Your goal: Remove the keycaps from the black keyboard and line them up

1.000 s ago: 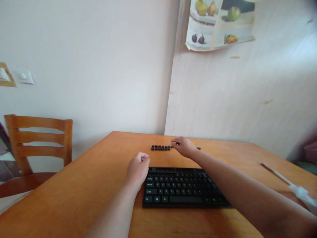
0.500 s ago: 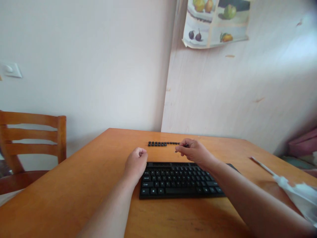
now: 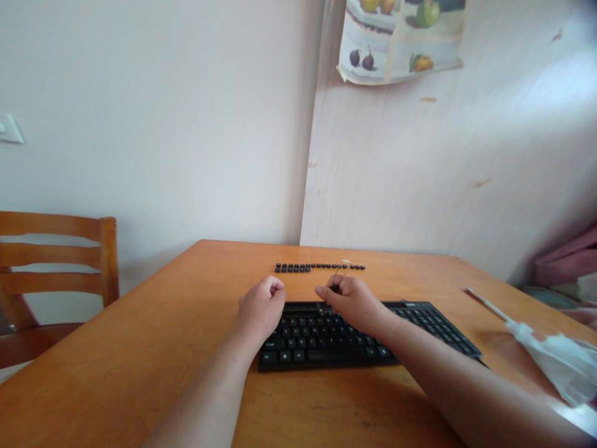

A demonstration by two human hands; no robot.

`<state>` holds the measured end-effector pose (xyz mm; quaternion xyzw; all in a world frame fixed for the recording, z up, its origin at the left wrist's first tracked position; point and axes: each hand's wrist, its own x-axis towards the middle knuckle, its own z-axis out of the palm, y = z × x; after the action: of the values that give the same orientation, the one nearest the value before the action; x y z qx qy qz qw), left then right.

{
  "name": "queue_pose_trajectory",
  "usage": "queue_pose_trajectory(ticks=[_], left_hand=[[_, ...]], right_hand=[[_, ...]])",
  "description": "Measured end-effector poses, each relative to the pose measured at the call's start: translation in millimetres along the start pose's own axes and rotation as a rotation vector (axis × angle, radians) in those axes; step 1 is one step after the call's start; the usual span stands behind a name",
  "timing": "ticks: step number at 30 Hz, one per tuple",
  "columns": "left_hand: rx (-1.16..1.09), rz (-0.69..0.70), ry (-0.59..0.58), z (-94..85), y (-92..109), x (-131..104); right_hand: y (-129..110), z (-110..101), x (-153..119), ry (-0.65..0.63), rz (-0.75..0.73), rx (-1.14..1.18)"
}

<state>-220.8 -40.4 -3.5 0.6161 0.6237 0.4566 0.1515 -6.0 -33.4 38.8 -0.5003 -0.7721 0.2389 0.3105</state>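
A black keyboard [image 3: 326,358] lies flat on the wooden table, its top row partly without keycaps. My left hand [image 3: 262,308] is closed at the keyboard's upper left corner; whatever its curled fingers hold, if anything, is hidden. Over the top rows, my right hand [image 3: 357,303] pinches a small dark tool [image 3: 334,288]. Thin wire-like ends stick up from it, and its lower end is hard to make out against the keys. Behind the keyboard, loose black keycaps [image 3: 293,269] stand in two rows at the left, running on as one row to the right.
Small white strips [image 3: 346,261] lie behind the keycaps. To the right is a thin stick with a white plastic wrapping [image 3: 555,358] on the table [image 3: 186,348]. A wooden chair [image 3: 56,256] stands at the left, and a fruit picture [image 3: 396,43] hangs on the wall.
My right hand has come down and left from above the table onto the keyboard's top rows, uncovering the right end of the keycap row. My left hand stays nearly in place. The view has shifted slightly.
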Motion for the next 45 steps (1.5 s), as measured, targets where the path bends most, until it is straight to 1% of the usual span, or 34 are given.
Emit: queue_pose_trajectory(ticks=[4,8,14,21,25,30,33,37,42,45], left_hand=[[0.039,0.020,-0.037,1.2,4,-3],[0.111,0.040,-0.087,1.0,9,-6],[0.190,0.075,-0.118,-0.2,16,-9],[0.184,0.213,-0.164,3.0,18,-12],[0.182,0.256,-0.201,3.0,18,-14],[0.189,0.262,-0.218,1.8,19,-14],[0.205,0.272,-0.222,1.9,19,-14],[0.214,0.283,-0.215,2.1,19,-15],[0.174,0.311,-0.181,0.3,23,-16],[0.099,0.329,-0.191,-0.3,28,-18]], right_hand=[[3,5,-1,0.010,-0.021,-0.073],[1,10,-2,0.051,-0.053,-0.151],[0,20,-2,0.087,-0.082,-0.217],[7,22,0,0.120,-0.057,-0.201],[9,23,0,0.149,-0.021,-0.124],[8,23,-2,0.182,-0.005,-0.047],[9,20,-1,0.215,0.019,0.003],[10,13,2,0.274,0.063,0.177],[5,14,0,0.262,0.006,0.415],[1,17,-1,0.249,-0.013,0.513]])
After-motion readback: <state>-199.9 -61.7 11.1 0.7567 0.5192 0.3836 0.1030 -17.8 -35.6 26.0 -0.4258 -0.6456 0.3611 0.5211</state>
